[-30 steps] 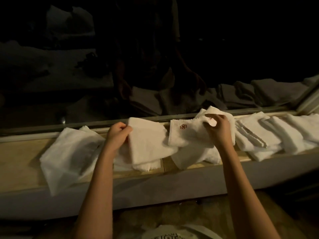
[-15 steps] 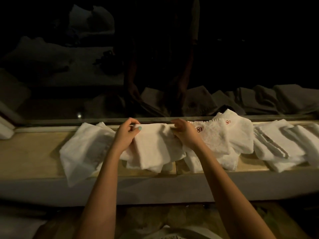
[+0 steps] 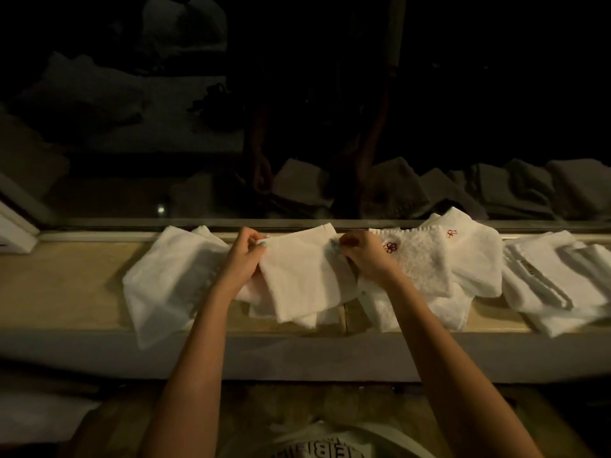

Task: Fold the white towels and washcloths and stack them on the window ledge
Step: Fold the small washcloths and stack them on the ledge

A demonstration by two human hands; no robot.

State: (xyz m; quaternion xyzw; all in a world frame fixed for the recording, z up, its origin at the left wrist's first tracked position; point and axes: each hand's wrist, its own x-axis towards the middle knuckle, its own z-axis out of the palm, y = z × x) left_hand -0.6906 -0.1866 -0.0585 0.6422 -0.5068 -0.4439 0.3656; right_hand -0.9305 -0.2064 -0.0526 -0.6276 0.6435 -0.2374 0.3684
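A folded white washcloth (image 3: 302,276) lies in the middle of the wooden window ledge (image 3: 62,285) on top of other white cloth. My left hand (image 3: 244,259) pinches its far left corner, and my right hand (image 3: 363,256) pinches its far right corner. To the left lies a thin white towel (image 3: 168,279), its near edge hanging over the ledge. To the right lie two white washcloths with red embroidery (image 3: 420,262), overlapping each other.
More folded white towels (image 3: 558,282) lie in a row at the right end of the ledge. The dark window pane (image 3: 297,110) stands right behind the ledge and reflects the cloths and my arms. The ledge's front face (image 3: 297,355) drops to the floor.
My right hand left the embroidered washcloth and moved left to the middle washcloth's right corner. My left hand kept hold of the left corner. The view shifted left.
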